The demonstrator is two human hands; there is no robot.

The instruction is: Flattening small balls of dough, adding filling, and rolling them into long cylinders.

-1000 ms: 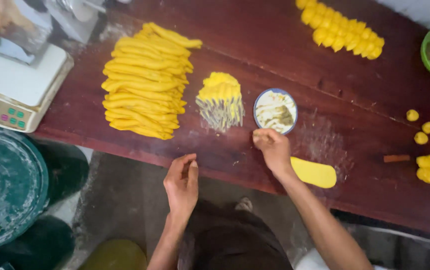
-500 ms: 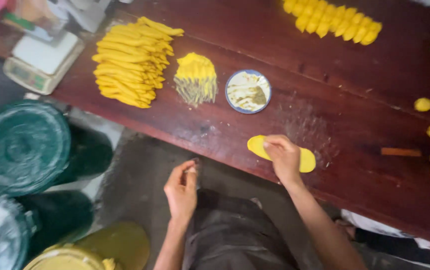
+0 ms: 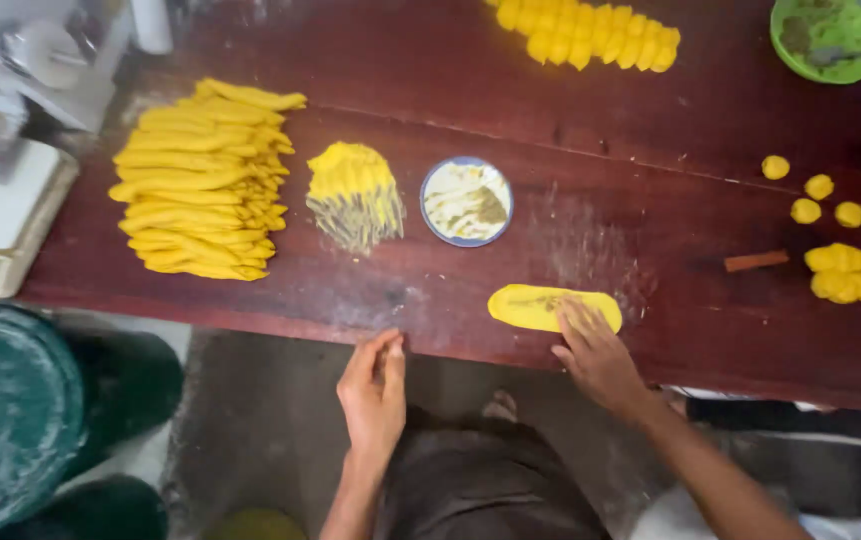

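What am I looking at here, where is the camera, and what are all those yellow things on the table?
The camera sits on a person's head and looks down at their own two bare hands; no machine is involved. The right hand presses its fingers on a flat oval of yellow dough near the front edge of a dark red wooden table. The left hand holds nothing and touches the table's edge. Further back lie a big stack of rolled yellow dough strips, a smaller filled pile, a small round dish of filling, a row of yellow pieces, small dough balls, and a green bowl.
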